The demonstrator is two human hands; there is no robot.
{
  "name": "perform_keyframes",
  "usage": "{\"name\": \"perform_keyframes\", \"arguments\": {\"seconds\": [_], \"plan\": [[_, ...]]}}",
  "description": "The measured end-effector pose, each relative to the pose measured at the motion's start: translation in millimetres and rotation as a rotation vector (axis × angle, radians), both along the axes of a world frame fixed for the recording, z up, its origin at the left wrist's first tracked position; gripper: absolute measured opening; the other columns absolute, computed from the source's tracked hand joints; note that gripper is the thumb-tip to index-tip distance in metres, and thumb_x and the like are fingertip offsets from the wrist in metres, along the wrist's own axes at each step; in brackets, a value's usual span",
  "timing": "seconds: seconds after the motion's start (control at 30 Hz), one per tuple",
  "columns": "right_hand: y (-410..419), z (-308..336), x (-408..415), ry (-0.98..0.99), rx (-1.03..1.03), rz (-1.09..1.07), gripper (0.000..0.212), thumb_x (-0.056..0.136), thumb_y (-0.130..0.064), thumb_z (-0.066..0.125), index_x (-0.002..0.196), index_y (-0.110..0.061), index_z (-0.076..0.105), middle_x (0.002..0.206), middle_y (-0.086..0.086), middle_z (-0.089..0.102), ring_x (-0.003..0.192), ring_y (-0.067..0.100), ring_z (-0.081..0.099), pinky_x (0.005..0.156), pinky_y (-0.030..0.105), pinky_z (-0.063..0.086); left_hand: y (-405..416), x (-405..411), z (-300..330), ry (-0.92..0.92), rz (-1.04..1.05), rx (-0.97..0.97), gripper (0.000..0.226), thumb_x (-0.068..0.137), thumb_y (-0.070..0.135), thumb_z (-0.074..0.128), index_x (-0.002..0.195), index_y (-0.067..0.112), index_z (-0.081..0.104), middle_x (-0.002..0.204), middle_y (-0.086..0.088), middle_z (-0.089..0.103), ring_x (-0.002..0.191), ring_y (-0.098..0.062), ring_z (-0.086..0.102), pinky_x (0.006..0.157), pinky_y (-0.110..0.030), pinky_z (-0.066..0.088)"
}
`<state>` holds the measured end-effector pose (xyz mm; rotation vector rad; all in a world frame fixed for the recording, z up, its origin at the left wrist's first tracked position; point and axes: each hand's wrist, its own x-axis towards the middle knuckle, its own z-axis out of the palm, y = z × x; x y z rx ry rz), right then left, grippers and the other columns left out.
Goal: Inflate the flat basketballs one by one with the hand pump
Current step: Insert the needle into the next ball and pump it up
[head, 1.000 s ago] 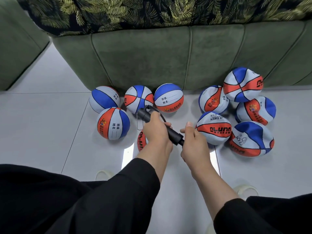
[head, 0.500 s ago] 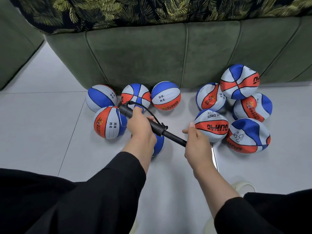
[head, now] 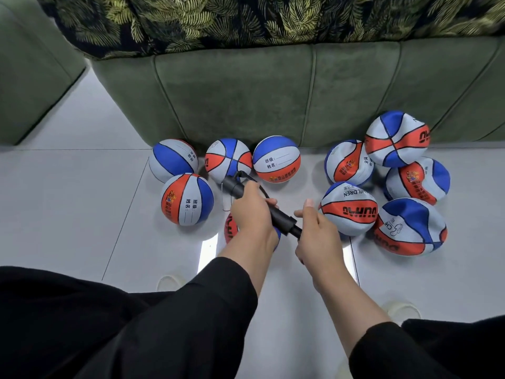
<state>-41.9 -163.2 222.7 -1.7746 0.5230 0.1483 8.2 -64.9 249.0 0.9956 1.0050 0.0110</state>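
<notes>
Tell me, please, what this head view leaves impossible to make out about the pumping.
- Ball being pumped: mostly hidden under the left hand.
- Needle and valve: covered by that hand.
- Pump handle: enclosed in the right hand.
- Hose: its far end disappears behind the left hand.

Bare floor (head: 68,209) lies open left; balls (head: 410,225) crowd the right, and the sofa (head: 246,99) blocks behind.

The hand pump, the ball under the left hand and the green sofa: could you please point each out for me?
hand pump (head: 281,218), head view, on its black barrel.
ball under the left hand (head: 230,231), head view, on its red panel.
green sofa (head: 246,97), head view, on its front.
</notes>
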Motion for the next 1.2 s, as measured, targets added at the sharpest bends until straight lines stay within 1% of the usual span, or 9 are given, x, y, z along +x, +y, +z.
{"name": "perform_keyframes", "arguments": {"seconds": [0.17, 0.27, 0.37, 0.47, 0.6, 0.77, 1.0, 1.1, 1.2], "plan": [[-22.0, -3.4, -7.7, 0.046, 0.000, -0.050, 0.052, 0.095, -0.068, 0.033, 0.102, -0.033, 0.071, 0.080, -0.003, 0.057, 0.081, 0.026, 0.055, 0.075, 0.033, 0.043, 27.1, 19.9, 2.5, -0.022, 0.105, 0.001, 0.014, 0.094, 0.027, 0.062, 0.097, 0.015, 0.057, 0.057, -0.002, 0.058, 0.054, -0.017, 0.053, 0.058, -0.028, 0.050], [-28.2, -3.6, -8.4, 0.058, -0.014, -0.051, 0.046, 0.103, -0.061, 0.034, 0.101, -0.033, 0.070, 0.075, -0.005, 0.054, 0.081, 0.027, 0.056, 0.069, 0.031, 0.041, 35.4, 29.4, 1.3, -0.028, 0.085, 0.034, 0.023, 0.091, 0.033, 0.063, 0.106, 0.015, 0.061, 0.055, 0.000, 0.061, 0.066, -0.020, 0.058, 0.071, -0.036, 0.055], [-24.4, -0.9, -4.5, 0.055, -0.001, -0.074, 0.054, 0.089, -0.071, 0.031, 0.097, -0.035, 0.070, 0.073, -0.008, 0.052, 0.085, 0.026, 0.055, 0.078, 0.035, 0.043, 30.5, 27.6, 0.0, -0.019, 0.081, 0.054, 0.022, 0.091, 0.035, 0.061, 0.103, 0.017, 0.060, 0.053, 0.002, 0.062, 0.067, -0.020, 0.057, 0.077, -0.041, 0.058], [-14.3, 4.0, -0.2, 0.051, -0.003, -0.055, 0.057, 0.085, -0.073, 0.027, 0.094, -0.035, 0.069, 0.076, -0.006, 0.054, 0.085, 0.025, 0.055, 0.082, 0.040, 0.047, 25.9, 20.0, -2.4, -0.022, 0.112, 0.032, 0.030, 0.092, 0.035, 0.060, 0.111, 0.011, 0.062, 0.052, 0.002, 0.062, 0.060, -0.019, 0.056, 0.064, -0.033, 0.057], [2.2, 7.9, 4.5, 0.006, -0.025, -0.013, 0.056, 0.091, -0.070, 0.026, 0.096, -0.034, 0.069, 0.089, -0.001, 0.062, 0.086, 0.025, 0.058, 0.090, 0.045, 0.053, 16.0, 7.5, 3.8, -0.030, 0.127, 0.014, 0.021, 0.097, 0.033, 0.058, 0.109, 0.015, 0.060, 0.056, 0.001, 0.060, 0.053, -0.015, 0.054, 0.042, -0.018, 0.044], [14.0, 5.5, 6.3, -0.025, -0.042, -0.006, 0.051, 0.108, -0.052, 0.031, 0.101, -0.024, 0.072, 0.100, 0.001, 0.071, 0.097, 0.028, 0.065, 0.090, 0.046, 0.054, 0.2, -3.0, 5.5, -0.041, 0.049, 0.041, 0.018, 0.094, 0.032, 0.059, 0.098, 0.014, 0.060, 0.057, -0.003, 0.061, 0.061, -0.023, 0.058, 0.064, -0.035, 0.053], [8.1, 4.8, 5.2, -0.032, -0.028, 0.010, 0.051, 0.105, -0.058, 0.031, 0.105, -0.025, 0.071, 0.091, -0.005, 0.067, 0.089, 0.027, 0.065, 0.082, 0.041, 0.051, 3.1, 3.0, 2.6, -0.012, 0.028, 0.005, 0.013, 0.095, 0.031, 0.060, 0.094, 0.018, 0.059, 0.055, -0.001, 0.060, 0.059, -0.019, 0.055, 0.061, -0.030, 0.049], [-9.5, -6.9, 2.1, -0.024, -0.065, 0.015, 0.037, 0.106, -0.053, 0.034, 0.098, -0.039, 0.067, 0.096, -0.004, 0.067, 0.087, 0.023, 0.060, 0.078, 0.039, 0.049, 15.2, 12.8, 1.1, -0.019, 0.058, 0.008, 0.010, 0.093, 0.027, 0.062, 0.092, 0.018, 0.057, 0.054, -0.001, 0.059, 0.064, -0.021, 0.054, 0.067, -0.034, 0.051], [-23.0, -11.7, -2.5, 0.016, -0.048, -0.014, 0.038, 0.106, -0.054, 0.035, 0.098, -0.038, 0.068, 0.092, -0.003, 0.065, 0.078, 0.021, 0.055, 0.071, 0.032, 0.043, 27.1, 21.7, -1.0, -0.038, 0.082, 0.012, 0.011, 0.093, 0.027, 0.062, 0.091, 0.018, 0.056, 0.050, 0.000, 0.058, 0.062, -0.020, 0.053, 0.069, -0.036, 0.050]]}}
